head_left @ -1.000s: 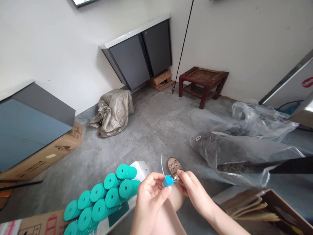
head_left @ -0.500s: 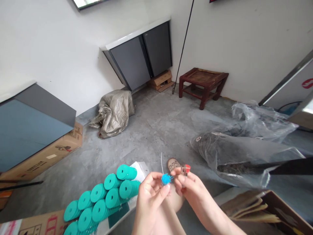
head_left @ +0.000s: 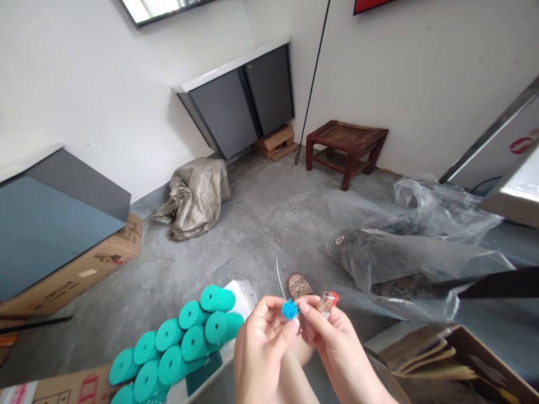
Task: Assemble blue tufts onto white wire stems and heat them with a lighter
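At lower centre, the left hand [head_left: 266,343] pinches a blue tuft [head_left: 289,309], best held gently, the right hand [head_left: 333,338] gripping a red-ended object [head_left: 327,303].

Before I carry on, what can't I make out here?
All head view:
Blue tuft: underside, hidden by the left hand.
Lighter: one end, hidden by the right hand.
White string: whether it joins the tuft, too small.
Cardboard box: remainder, cut off by picture edge.

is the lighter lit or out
Out, as far as shows: no flame is visible at the lighter held in the right hand.
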{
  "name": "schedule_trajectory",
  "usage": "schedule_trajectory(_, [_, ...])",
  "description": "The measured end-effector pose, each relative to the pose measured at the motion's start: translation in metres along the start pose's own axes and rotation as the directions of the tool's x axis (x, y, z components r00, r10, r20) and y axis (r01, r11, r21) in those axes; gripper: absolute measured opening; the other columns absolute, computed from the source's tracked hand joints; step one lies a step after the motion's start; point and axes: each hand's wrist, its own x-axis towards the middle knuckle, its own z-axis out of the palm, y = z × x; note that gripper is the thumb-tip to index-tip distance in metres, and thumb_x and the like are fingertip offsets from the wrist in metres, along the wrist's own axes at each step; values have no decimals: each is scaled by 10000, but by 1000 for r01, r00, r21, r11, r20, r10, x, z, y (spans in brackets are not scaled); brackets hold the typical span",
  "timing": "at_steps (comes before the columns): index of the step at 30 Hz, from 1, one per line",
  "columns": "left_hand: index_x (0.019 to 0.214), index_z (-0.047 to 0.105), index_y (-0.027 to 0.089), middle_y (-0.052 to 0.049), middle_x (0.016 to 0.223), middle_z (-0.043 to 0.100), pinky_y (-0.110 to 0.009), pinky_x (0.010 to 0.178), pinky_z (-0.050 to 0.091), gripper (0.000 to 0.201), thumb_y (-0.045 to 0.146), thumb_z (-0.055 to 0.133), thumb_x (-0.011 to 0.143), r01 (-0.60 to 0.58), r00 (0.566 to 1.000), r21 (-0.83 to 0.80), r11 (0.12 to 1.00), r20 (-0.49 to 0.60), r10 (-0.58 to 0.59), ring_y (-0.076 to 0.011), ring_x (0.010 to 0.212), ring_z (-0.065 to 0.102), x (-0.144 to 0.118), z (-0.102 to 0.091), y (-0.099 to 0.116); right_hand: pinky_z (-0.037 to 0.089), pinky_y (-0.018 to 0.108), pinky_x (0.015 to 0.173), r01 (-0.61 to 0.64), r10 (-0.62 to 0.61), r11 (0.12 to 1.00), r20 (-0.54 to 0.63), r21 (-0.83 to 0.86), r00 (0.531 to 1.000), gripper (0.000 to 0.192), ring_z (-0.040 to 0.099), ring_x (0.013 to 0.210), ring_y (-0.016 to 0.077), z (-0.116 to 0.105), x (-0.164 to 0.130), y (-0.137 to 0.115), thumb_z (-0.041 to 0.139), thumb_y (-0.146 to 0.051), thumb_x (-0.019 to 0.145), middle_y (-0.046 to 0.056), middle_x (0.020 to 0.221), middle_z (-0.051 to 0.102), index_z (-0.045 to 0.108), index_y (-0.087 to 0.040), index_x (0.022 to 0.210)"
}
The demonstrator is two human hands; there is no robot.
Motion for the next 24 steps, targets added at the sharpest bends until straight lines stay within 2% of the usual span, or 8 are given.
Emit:
schedule_trajectory(3, [899, 507, 179, -9, 840, 603, -206, 750, 453, 232, 288, 641, 744, 26, 998, -86, 996, -50, -30, -99, 800, 572, -1, 6, 0, 182, 195, 464, -39, 41, 998, -56, 49, 998, 325, 234, 461, 43, 0, -2, 4, 691, -427, 696, -70, 472, 317, 602, -120, 756])
schedule_trajectory(6, [902, 509, 171, -32, 876, 622, -186, 718, 455, 304, 292, 690, 690, 48, 993, -217, 975, -98, -71, -111, 828, 589, -1, 17, 4, 165, 189, 459, -109, 118, 986, -65, 128, 991, 320, 184, 477, 49, 3, -4, 6, 704, -415, 680, -78, 479, 255, 574, -127, 729])
schedule_trajectory(10, [783, 518, 142, -30, 745, 622, -175, 620, 448, 310, 292, 734, 619, 46, 986, -241, 969, -146, -83, -109, 700, 592, 1, 28, 9, 159, 188, 460, -216, 223, 957, -14, 193, 975, 374, 153, 497, 55, 4, -7, 5, 703, -404, 675, -72, 502, 232, 445, -141, 610])
schedule_trajectory(13, [757, 524, 133, -24, 699, 611, -181, 594, 441, 283, 268, 726, 612, 18, 984, -150, 988, -172, -44, -107, 653, 576, 2, 27, 7, 167, 192, 465, -223, 229, 968, -38, 118, 973, 304, 195, 504, 65, -3, -7, -2, 674, -400, 694, -64, 522, 281, 511, -152, 757])
schedule_trajectory(15, [755, 533, 127, -25, 685, 603, -187, 602, 439, 274, 271, 716, 611, -30, 983, -41, 999, -183, 22, -108, 647, 564, 3, 25, 5, 198, 199, 480, -157, 158, 987, -105, 15, 982, 341, 228, 515, 72, -10, -6, -10, 678, -412, 677, -61, 534, 309, 533, -155, 848])
schedule_trajectory(17, [755, 541, 124, -26, 673, 596, -192, 594, 434, 258, 287, 694, 625, -66, 979, 79, 995, -186, 79, -107, 631, 549, 3, 24, 3, 222, 213, 499, -65, 50, 990, -124, -126, 991, 360, 243, 524, 77, -16, -5, -20, 681, -440, 663, -55, 540, 327, 537, -147, 815])
schedule_trajectory(21, [758, 559, 129, -46, 685, 610, -205, 570, 438, 205, 291, 640, 661, -99, 969, 290, 952, -190, 159, -128, 628, 560, -2, 25, 6, 250, 235, 531, 53, -53, 932, 10, -358, 999, 375, 278, 553, 93, -20, -6, -38, 633, -503, 691, -35, 580, 354, 507, -150, 715])
schedule_trajectory(24, [746, 577, 139, -48, 684, 625, -208, 581, 452, 140, 252, 614, 671, -140, 955, 403, 904, -186, 231, -135, 628, 575, -6, 26, 7, 247, 245, 540, 33, -15, 861, 39, -507, 999, 459, 303, 570, 105, -23, -6, -44, 475, -602, 767, -23, 596, 351, 495, -151, 687])
